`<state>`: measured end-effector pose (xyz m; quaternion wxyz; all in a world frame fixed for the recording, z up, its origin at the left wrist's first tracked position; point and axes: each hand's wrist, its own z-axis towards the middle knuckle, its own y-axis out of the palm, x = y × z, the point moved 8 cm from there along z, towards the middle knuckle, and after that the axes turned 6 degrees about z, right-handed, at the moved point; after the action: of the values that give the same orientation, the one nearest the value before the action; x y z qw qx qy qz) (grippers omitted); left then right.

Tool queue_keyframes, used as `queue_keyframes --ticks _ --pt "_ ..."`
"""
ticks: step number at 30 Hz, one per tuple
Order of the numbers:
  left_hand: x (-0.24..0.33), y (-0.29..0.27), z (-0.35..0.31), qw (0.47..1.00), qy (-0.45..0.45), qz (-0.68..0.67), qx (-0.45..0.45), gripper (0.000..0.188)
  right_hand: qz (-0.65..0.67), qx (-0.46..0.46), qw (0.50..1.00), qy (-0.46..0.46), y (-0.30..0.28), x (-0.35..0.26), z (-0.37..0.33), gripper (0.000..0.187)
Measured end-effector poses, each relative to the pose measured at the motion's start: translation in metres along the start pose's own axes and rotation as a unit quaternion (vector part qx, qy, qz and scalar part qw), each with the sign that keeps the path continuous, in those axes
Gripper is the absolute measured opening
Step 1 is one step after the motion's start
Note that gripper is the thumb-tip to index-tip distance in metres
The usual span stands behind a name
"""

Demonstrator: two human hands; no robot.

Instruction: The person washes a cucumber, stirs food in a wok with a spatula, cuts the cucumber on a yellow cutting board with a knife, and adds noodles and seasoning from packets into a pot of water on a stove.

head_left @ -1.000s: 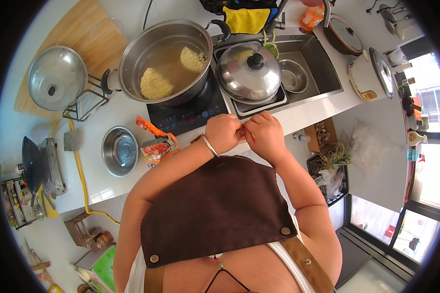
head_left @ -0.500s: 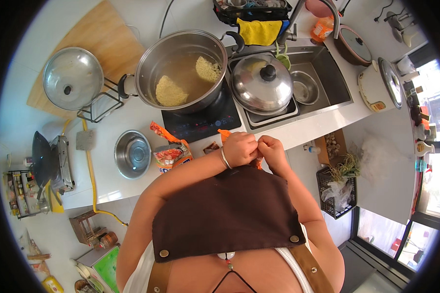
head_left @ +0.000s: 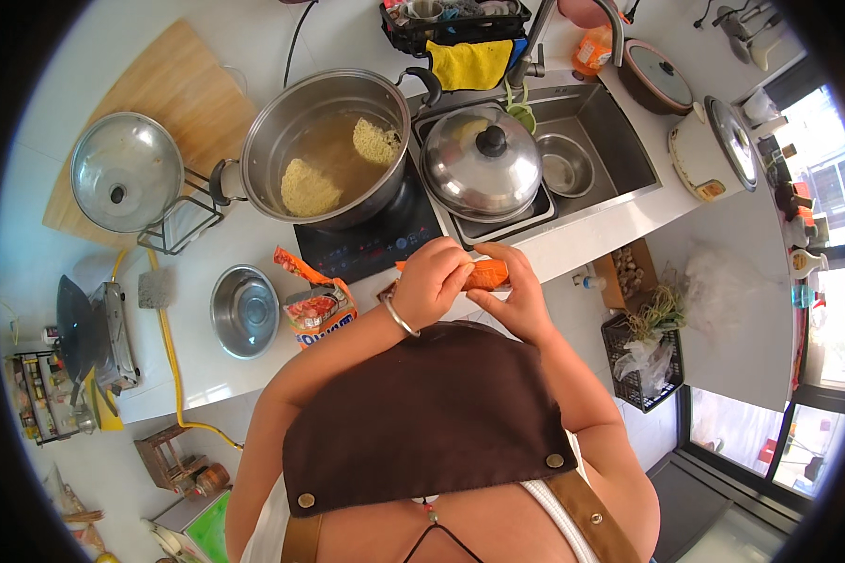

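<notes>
Just above my apron, both hands grip an orange instant-noodle packet (head_left: 486,274). My left hand (head_left: 432,281), with a bracelet at the wrist, is closed on its left part. The thumb and fingers of my right hand (head_left: 518,296) hold the packet's other end. Beyond my hands, a large steel pot (head_left: 253,155) stands on a black induction cooker (head_left: 366,249). In its cloudy liquid sit two dried noodle blocks (head_left: 310,188). Left of my left forearm lies an opened orange noodle bag (head_left: 321,311) on the counter.
A steel bowl (head_left: 244,314) sits left of the noodle bag. Behind it a glass lid (head_left: 127,174) leans on a black rack. A domed steel lid (head_left: 483,164) covers a pan at the sink (head_left: 620,141). At the left, a yellow hose (head_left: 169,347) crosses the counter edge.
My right hand has opened out from its pinch beside the left hand, and more of the orange packet shows between them. The whole view has shifted slightly.
</notes>
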<state>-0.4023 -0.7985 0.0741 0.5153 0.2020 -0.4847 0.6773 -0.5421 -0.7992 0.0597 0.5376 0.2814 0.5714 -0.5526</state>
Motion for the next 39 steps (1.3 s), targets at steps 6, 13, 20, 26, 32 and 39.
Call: queue_keyframes --ticks 6,13,20,26,32,39 --pt "0.103 -0.065 0.017 0.988 0.152 0.031 -0.014 0.014 0.012 -0.073 0.988 -0.135 -0.005 -0.078 0.014 0.061" --pt "0.24 -0.148 -0.035 0.97 0.185 0.055 0.148 0.018 0.019 -0.042 0.858 -0.512 -0.005 -0.234 -0.017 0.022" --pt "0.26 -0.161 -0.029 0.919 0.025 0.153 0.362 0.025 0.065 -0.036 0.867 -0.492 0.006 -0.247 -0.015 0.02" --pt "0.257 -0.176 -0.035 0.945 0.044 0.084 0.313 0.017 0.064 -0.068 0.861 -0.499 0.019 -0.253 -0.017 0.018" --pt "0.242 -0.191 -0.03 0.979 0.156 -0.056 0.118 0.022 0.033 -0.135 0.878 -0.457 0.032 -0.264 -0.009 0.021" --pt "0.218 -0.196 -0.026 0.979 0.185 -0.072 0.045 0.016 0.1 -0.136 0.878 -0.448 0.04 -0.255 -0.003 0.023"
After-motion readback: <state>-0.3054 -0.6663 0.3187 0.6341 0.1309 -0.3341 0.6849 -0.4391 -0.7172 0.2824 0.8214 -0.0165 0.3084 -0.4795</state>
